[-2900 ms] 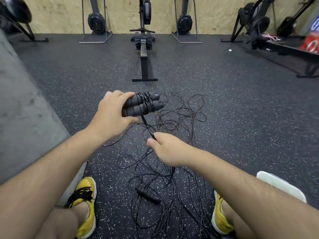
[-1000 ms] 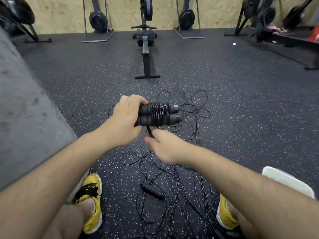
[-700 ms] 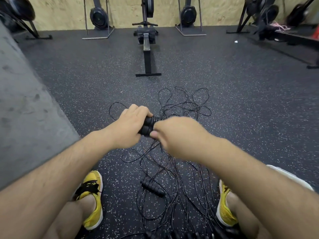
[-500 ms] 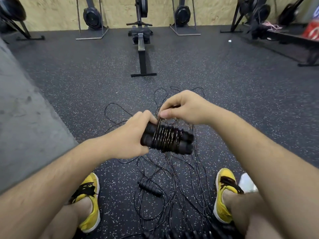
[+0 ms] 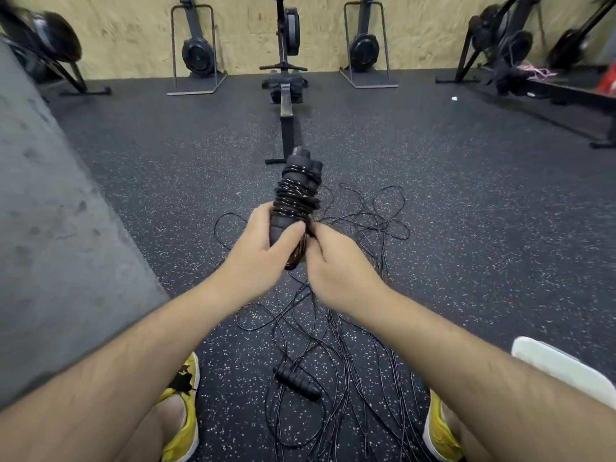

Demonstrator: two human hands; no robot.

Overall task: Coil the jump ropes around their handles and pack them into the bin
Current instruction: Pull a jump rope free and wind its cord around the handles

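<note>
I see the left hand (image 5: 263,251) gripping the coiled handles (image 5: 301,160), tips toward 12 o'clock; the right hand (image 5: 336,261) pinches their cord (image 5: 295,201) at 4 o'clock.

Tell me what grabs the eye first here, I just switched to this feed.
The coiled jump rope, cord wound around its paired handles, stands at centre, gripped at its lower end by the left hand and right hand. Beneath, a tangle of loose ropes sprawls over the speckled floor, with one loose handle lying between the yellow shoes.
</note>
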